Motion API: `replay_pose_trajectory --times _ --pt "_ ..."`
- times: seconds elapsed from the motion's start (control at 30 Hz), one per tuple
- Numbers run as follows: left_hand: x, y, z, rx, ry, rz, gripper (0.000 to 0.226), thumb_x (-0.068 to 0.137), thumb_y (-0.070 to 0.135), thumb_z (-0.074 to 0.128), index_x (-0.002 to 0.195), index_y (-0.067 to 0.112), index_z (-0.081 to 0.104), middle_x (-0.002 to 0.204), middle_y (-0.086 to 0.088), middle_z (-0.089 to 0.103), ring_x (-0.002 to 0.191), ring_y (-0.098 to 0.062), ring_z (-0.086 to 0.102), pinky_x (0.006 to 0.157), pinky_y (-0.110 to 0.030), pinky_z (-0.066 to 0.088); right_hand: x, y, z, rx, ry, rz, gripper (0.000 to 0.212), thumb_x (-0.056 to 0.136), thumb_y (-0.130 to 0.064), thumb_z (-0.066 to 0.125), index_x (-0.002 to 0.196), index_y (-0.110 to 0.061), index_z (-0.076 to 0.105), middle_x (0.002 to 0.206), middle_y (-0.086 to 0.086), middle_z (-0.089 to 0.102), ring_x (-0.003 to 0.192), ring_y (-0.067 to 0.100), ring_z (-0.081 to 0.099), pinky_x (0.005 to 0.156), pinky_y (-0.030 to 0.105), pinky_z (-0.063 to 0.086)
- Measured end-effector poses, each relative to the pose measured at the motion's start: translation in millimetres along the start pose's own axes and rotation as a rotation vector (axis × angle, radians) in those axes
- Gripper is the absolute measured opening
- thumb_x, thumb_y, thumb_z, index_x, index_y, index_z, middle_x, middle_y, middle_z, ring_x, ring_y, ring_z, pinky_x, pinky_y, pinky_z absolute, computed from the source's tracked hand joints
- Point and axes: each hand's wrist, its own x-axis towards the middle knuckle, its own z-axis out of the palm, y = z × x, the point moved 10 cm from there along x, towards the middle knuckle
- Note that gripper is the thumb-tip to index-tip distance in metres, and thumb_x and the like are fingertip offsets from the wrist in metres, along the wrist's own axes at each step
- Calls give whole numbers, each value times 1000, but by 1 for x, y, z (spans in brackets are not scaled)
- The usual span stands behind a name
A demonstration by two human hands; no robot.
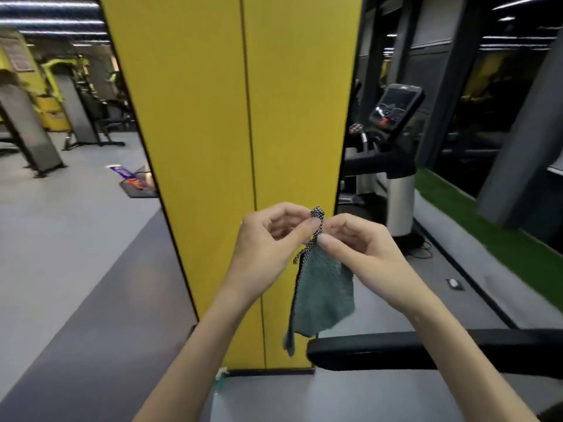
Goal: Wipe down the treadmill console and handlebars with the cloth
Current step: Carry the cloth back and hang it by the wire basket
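A teal cloth (326,292) with a black-and-white checked hanging loop dangles in front of me. My left hand (271,236) pinches the checked loop at its top. My right hand (362,242) pinches the cloth's upper corner just below the loop. A black handlebar (426,350) runs across the lower right, just under the cloth's hanging end. Further back on the right stands a treadmill with a dark console (394,106) and a black handlebar (377,164) on a silver post.
A wide yellow pillar (237,117) rises straight ahead, close behind my hands. Grey floor spreads to the left, with yellow and black gym machines (73,111) at the far left. A strip of green turf (493,223) runs along the right by dark windows.
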Motion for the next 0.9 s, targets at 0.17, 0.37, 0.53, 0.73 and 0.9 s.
replay_pose_trajectory --times 0.17,0.37,0.53,0.73,0.9 --pt "-23 -6 -111 105 119 -25 11 83 16 74 78 24 70 71 9 72 66 -8 68 67 -18 51 38 -22 100 125 -7 -41 17 81 -17 71 95 -7 68 87 7 73 81 18 70 80 37 54" --pt "-58 -13 -232 205 248 -132 6 86 16 72 90 16 77 77 3 75 72 -12 73 72 -22 55 74 -40 211 199 -52 -61 14 80 1 73 86 -11 71 81 4 74 74 15 69 77 40 56" --pt "-90 -11 -318 305 379 -152 6 84 12 74 86 17 77 76 5 76 74 -10 73 73 -20 56 91 -53 303 273 -153 -90 25 80 -1 73 75 -25 73 74 -5 74 71 8 70 71 25 55" --pt "-115 -25 -404 363 502 -206 16 86 6 71 77 20 71 72 2 73 69 -10 71 69 -15 51 120 -53 402 351 -308 -69 18 81 2 71 73 -13 73 68 -3 73 65 6 66 64 18 52" --pt "-123 -54 -469 393 543 -316 9 88 13 69 80 18 69 75 -1 74 77 -15 73 73 -20 53 150 -30 479 453 -459 33 6 84 0 68 81 -1 73 76 14 74 70 14 66 72 26 53"
